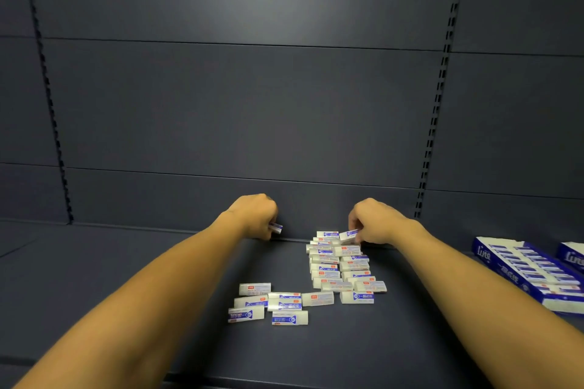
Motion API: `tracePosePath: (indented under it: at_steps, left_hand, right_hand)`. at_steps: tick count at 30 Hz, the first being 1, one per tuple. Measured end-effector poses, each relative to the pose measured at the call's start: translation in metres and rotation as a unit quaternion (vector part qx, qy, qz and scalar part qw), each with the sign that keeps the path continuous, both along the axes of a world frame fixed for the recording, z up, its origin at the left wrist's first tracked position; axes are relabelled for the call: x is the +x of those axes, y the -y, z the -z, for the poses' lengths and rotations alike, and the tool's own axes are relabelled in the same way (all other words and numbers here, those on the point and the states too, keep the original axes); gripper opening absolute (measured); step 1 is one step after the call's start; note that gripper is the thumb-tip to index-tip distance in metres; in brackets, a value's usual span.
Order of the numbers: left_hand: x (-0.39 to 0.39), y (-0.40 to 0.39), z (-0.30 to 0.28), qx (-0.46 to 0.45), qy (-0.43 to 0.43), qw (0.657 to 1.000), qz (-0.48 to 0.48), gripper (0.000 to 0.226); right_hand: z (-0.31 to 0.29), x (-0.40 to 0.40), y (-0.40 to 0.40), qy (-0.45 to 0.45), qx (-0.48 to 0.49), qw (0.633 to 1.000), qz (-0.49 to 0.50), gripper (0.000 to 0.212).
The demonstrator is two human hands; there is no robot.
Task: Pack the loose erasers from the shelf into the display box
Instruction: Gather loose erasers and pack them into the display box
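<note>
Several loose white erasers with blue-and-red sleeves (335, 268) lie in a pile on the dark shelf (126, 278), spreading toward the front. My left hand (256, 215) is closed near the shelf's back wall, with the end of one eraser (275, 227) sticking out of it. My right hand (373, 221) is at the far end of the pile, fingers pinched on an eraser (349, 234) lifted slightly above the others. The blue display box (527, 275) sits at the right, holding a row of erasers.
A second blue box (572, 257) shows at the right edge behind the first. The shelf's dark back panel (240, 123) rises just behind both hands, with slotted uprights (436, 110) at left and right.
</note>
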State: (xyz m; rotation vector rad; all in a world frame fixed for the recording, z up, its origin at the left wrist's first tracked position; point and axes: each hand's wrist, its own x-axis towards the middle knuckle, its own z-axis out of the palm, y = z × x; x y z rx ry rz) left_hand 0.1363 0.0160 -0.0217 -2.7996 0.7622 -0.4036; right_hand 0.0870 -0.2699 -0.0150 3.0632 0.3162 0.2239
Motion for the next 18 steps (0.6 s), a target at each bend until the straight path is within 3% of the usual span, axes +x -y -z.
tracePosePath:
  at_steps: [11,18]
  left_hand:
    - [0.000,0.042,-0.012,-0.086,0.060,0.987,0.120,0.023]
    - [-0.010,0.092,-0.006,-0.132,0.073,0.970,0.192,0.026]
  right_hand:
    - [-0.008,-0.042,0.018,0.134,0.006,0.990,0.052,0.012]
    - [-0.008,-0.078,0.037,0.141,-0.005,0.982,0.128,0.015]
